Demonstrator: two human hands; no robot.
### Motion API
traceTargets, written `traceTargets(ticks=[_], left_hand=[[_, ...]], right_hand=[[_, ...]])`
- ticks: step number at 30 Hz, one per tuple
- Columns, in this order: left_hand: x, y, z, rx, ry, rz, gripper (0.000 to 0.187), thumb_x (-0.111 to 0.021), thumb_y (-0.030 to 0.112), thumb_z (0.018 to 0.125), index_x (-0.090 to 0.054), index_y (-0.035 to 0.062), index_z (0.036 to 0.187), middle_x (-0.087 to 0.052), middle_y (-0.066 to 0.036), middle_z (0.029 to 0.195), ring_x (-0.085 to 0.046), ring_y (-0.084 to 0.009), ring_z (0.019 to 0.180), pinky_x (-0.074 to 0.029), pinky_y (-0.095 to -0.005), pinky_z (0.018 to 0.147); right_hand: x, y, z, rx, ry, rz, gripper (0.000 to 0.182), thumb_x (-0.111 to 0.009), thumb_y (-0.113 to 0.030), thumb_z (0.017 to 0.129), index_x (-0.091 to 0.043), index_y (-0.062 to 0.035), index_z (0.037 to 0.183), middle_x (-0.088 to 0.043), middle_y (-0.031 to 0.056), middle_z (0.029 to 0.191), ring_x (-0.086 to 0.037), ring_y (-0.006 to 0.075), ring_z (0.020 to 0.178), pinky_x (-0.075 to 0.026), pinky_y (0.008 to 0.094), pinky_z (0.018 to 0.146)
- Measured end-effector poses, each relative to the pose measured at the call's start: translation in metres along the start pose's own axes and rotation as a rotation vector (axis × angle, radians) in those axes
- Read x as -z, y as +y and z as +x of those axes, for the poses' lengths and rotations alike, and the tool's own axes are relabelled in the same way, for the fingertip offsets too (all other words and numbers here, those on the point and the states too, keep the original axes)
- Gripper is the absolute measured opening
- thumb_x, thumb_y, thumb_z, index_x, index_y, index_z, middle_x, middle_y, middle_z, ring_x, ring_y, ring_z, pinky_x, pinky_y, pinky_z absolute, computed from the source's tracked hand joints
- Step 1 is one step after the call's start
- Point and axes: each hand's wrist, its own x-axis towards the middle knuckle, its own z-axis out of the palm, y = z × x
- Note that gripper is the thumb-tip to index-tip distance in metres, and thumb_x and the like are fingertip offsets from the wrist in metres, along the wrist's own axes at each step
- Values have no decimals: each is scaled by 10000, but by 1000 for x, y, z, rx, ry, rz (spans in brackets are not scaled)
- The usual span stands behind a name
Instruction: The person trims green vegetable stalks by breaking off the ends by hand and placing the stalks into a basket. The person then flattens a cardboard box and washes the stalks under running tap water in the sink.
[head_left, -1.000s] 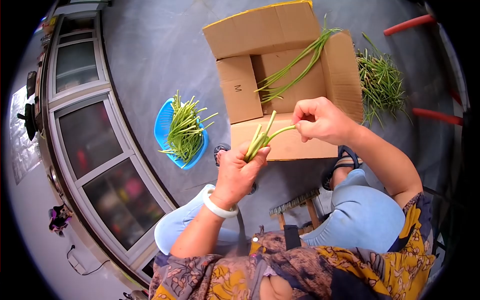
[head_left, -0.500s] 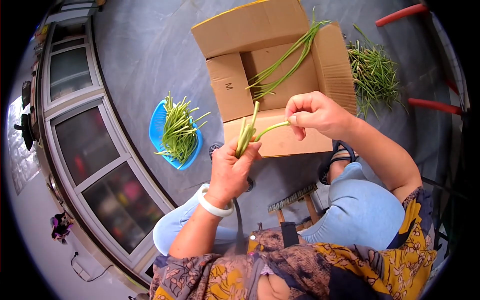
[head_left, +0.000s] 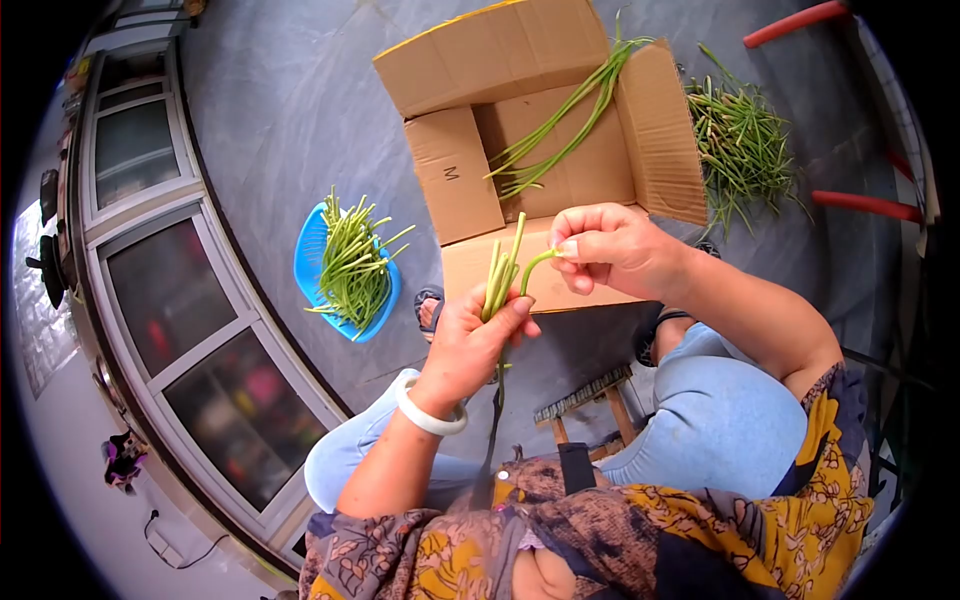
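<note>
My left hand [head_left: 477, 328] is closed around a small bunch of garlic scapes [head_left: 497, 283], their cut ends pointing up. Between the thumb and fingers of my right hand [head_left: 615, 250] is the tip of one bent scape [head_left: 537, 262], whose other end runs into the left hand's bunch. Behind the hands stands an open cardboard box [head_left: 455, 185] with a few long scapes [head_left: 570, 115] lying across it. To the left, a blue plastic basket [head_left: 308, 250] holds a heap of short scape pieces [head_left: 358, 270].
A pile of green trimmings [head_left: 742, 145] lies on the floor right of the box. Red legs [head_left: 865, 205] of a stool or chair stand at the far right. Glass-fronted cabinets [head_left: 170, 285] run along the left. A small wooden stool [head_left: 590, 400] is near my knees.
My right hand has shifted slightly left and down, and the scape it pinches is bent more sharply. The left hand has moved a little down and right, still holding the bunch.
</note>
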Motion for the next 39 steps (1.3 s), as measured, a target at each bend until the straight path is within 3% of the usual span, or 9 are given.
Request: traceTargets(ticks=[2,5,6,9,10,14,20,29,39], left_hand=[[0,0,-1,11,-25,34,126,-608,136,939,-629,24,992,-663,-50,761,-554,-73,620,-433,-200,565],[-1,7,-4,12,-32,1,132,-604,144,942,-628,26,995,-662,-50,750,-558,-73,613,-427,-192,551],[-1,9,-5,9,-30,-25,133,-603,146,943,-628,27,996,-662,-49,747,-558,-73,611,-426,-190,548],[2,13,-5,1,1,-51,126,-603,142,942,-629,29,991,-659,-49,737,-558,-72,603,-429,-191,544],[3,11,-4,-22,17,-51,126,-607,145,941,-628,30,987,-657,-50,733,-560,-71,602,-433,-192,545],[5,8,-2,-70,79,-14,113,-622,130,932,-628,28,982,-657,-50,742,-569,-75,621,-446,-192,573],[5,6,-3,-195,131,38,124,-651,117,913,-633,18,985,-680,-68,787,-578,-75,651,-457,-204,602],[1,1,-4,-300,180,110,126,-684,98,885,-651,11,970,-692,-59,818,-611,-82,715,-478,-211,651],[5,-7,-2,-318,200,336,102,-679,95,888,-665,12,945,-679,-29,820,-581,-68,724,-470,-217,657]], right_hand=[[4,17,5,-7,1,15,94,-569,-138,908,-583,-45,901,-563,9,778,-553,100,664,-429,235,622],[-2,22,6,-99,30,-511,116,-547,-141,898,-587,-34,874,-582,22,746,-574,115,672,-451,251,628],[2,28,7,-25,32,-828,140,-521,-143,886,-588,-23,859,-599,34,720,-601,132,675,-469,272,615],[28,46,6,67,64,-1280,117,-515,-117,869,-579,-22,852,-602,42,716,-614,149,652,-473,291,590],[34,45,5,-64,101,-1020,89,-507,-88,866,-566,-21,856,-608,46,728,-617,136,642,-475,278,564],[40,17,2,127,174,-460,84,-471,-34,871,-553,-28,889,-601,33,751,-604,103,642,-471,228,561],[17,-20,-2,293,76,-501,168,-480,-46,893,-638,-11,941,-579,14,756,-547,79,678,-450,231,630],[5,-21,-6,163,69,-378,126,-603,-117,903,-642,2,903,-577,10,744,-526,81,646,-430,244,597],[-5,-20,-10,138,92,-346,103,-594,-91,896,-626,5,883,-553,6,690,-511,79,626,-414,239,583]])
